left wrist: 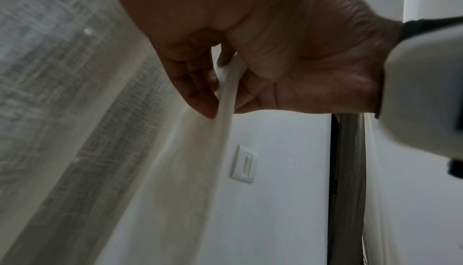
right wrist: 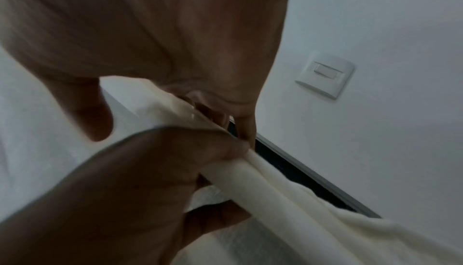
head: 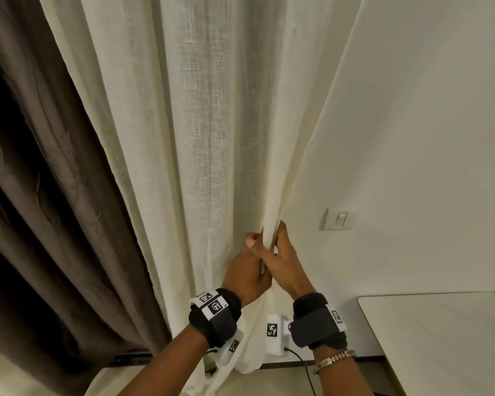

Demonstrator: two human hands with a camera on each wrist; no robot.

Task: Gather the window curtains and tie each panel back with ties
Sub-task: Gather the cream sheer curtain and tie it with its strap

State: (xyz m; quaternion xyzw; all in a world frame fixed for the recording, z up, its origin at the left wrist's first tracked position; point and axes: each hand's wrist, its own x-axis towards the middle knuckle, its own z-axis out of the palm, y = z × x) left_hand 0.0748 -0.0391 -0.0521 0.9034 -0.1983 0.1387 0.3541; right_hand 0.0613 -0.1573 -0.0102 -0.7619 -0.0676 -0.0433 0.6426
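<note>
**Gathering stage: sheer panel edge held, no tie applied**

Left hand (head: 247, 270) and right hand (head: 286, 264) pinch the sheer curtain (head: 200, 138) by its right edge, beside the wall (head: 412, 124). The panel hangs partly spread. No tie is visible. Brown drape (head: 40, 195) hangs untied, farther left.

the head view is warm and evenly lit, sharp at centre, with straight lines bowing toward the edges. both wrist views are dim, bluish and soft, the nearest skin blurred, shadow filling the palms.
</note>
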